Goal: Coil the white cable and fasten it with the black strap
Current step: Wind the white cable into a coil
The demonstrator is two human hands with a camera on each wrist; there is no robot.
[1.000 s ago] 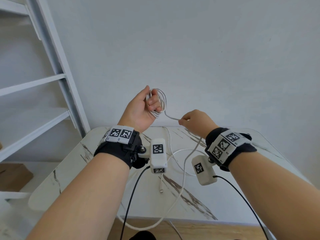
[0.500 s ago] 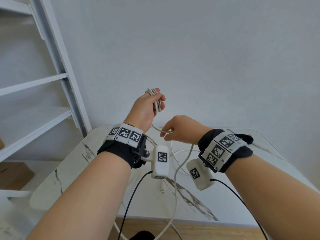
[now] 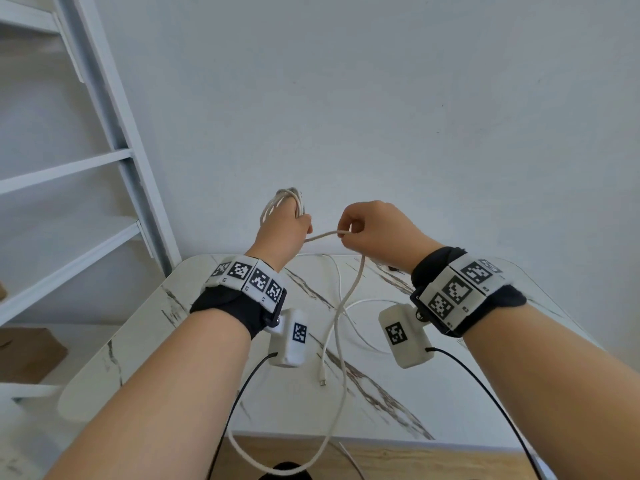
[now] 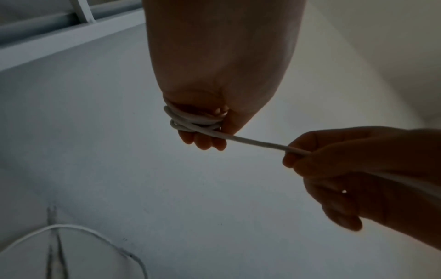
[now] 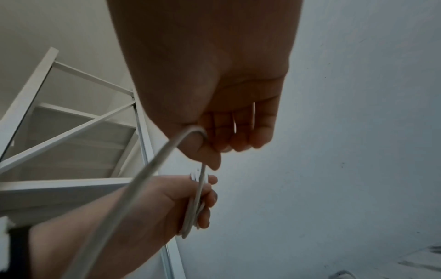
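The white cable (image 3: 341, 306) is partly wound in several loops (image 3: 281, 199) round the fingers of my raised left hand (image 3: 300, 221), which grips the coil (image 4: 190, 122). A short taut strand (image 3: 322, 236) runs from there to my right hand (image 3: 346, 233), which pinches it between thumb and fingers (image 5: 210, 151). From that pinch the rest of the cable hangs down to the table, loops past its front edge, and its plug end (image 3: 322, 382) lies on the top. In the right wrist view the coil (image 5: 193, 207) shows edge-on in the left hand. I cannot make out the black strap for certain.
Below both hands is a white marble-pattern table (image 3: 485, 393) against a plain wall. A small dark item (image 3: 393, 268) lies near its far edge. A white shelf frame (image 3: 114, 133) stands at the left, with a cardboard box (image 3: 24, 351) on the floor beside it.
My right hand has risen from below the left hand to its right, drawing the strand taut. The left hand has turned and closed on the loops.
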